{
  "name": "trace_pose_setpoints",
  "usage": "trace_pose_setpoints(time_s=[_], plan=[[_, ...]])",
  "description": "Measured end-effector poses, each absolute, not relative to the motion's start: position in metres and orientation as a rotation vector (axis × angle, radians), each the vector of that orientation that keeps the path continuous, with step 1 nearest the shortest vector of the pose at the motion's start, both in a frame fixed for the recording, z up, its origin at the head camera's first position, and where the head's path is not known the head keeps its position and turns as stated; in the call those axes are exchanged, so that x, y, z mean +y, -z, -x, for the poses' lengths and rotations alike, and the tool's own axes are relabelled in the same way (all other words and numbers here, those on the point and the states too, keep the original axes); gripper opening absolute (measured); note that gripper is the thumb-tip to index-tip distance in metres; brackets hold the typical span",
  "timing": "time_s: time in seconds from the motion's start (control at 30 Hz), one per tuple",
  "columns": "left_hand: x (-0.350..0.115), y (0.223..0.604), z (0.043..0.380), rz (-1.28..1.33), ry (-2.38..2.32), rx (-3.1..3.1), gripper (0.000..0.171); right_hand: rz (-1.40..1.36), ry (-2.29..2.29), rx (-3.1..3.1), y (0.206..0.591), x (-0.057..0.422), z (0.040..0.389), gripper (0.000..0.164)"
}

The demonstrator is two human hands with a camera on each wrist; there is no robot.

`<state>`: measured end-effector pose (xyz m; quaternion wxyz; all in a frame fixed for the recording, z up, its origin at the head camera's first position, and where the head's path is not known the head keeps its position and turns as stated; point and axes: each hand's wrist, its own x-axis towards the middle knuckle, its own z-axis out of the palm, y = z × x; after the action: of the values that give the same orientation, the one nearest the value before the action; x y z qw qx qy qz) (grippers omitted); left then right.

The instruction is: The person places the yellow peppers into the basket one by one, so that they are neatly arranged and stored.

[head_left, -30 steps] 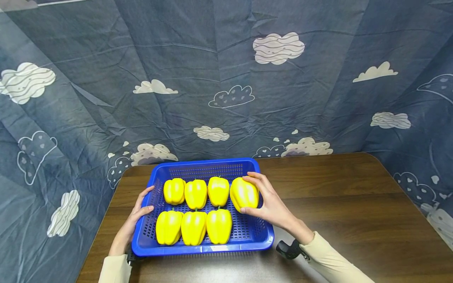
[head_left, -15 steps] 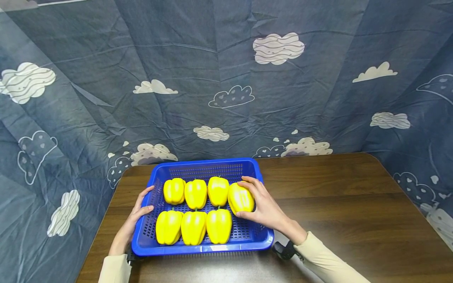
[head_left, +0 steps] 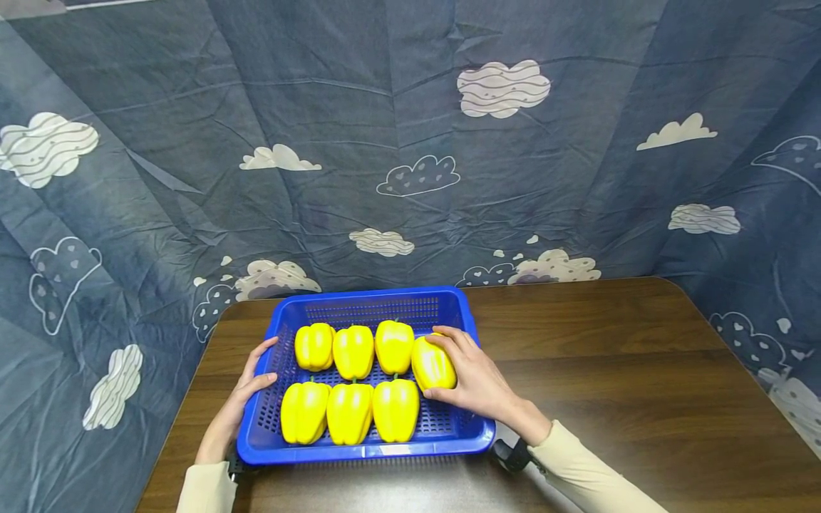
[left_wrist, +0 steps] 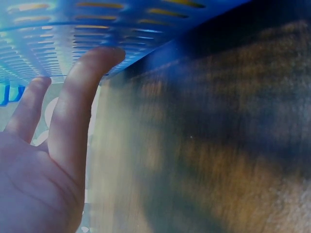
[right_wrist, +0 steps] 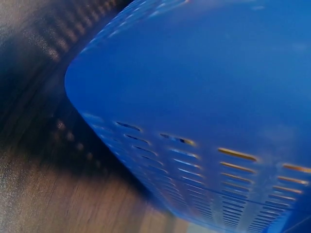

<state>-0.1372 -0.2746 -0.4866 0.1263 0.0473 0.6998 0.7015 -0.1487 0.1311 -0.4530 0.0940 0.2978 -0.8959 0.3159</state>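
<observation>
My right hand (head_left: 477, 377) grips a yellow bell pepper (head_left: 433, 363) at the right end of the back row, thumb on its near side and fingers over its far side. The pepper sits low in a blue plastic basket (head_left: 321, 453), close to its neighbour. My left hand (head_left: 240, 392) holds the basket's left side, thumb and a finger at the rim. In the left wrist view, other fingers of the left hand (left_wrist: 48, 160) lie against the slotted outer wall. Only the basket's outer corner (right_wrist: 184, 87) shows in the right wrist view; the right hand is hidden there.
Several more yellow bell peppers (head_left: 354, 353) stand in two rows inside the basket. It rests on a dark wooden table (head_left: 603, 370), whose bare surface extends to the right. A grey-blue cloth (head_left: 410, 107) with cloud prints hangs behind.
My right hand has brought its bell pepper leftward and down, beside the back-row pepper, still holding it. The left hand has stayed on the basket, and the other peppers have not moved.
</observation>
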Motion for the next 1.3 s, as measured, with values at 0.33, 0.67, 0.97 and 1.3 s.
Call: trace_pose_setpoints(time_s=[0.33,0.67,0.97,1.3], plan=[[-0.272,0.486,0.139,-0.166,-2.058,2.018,0.057,-0.949,-0.759,-2.647,0.452,0.132,0.148,0.076],[-0.274,0.485,0.138,-0.159,-2.063,1.987,0.057,-0.96,-0.676,-2.679,0.451,0.13,0.147,0.083],[-0.281,0.479,0.139,-0.158,-1.955,2.037,0.059,-0.931,-0.675,-2.713,0.449,0.128,0.145,0.078],[-0.285,0.47,0.14,-0.199,-1.806,2.166,0.061,-0.947,-0.621,-2.693,0.452,0.128,0.146,0.07]])
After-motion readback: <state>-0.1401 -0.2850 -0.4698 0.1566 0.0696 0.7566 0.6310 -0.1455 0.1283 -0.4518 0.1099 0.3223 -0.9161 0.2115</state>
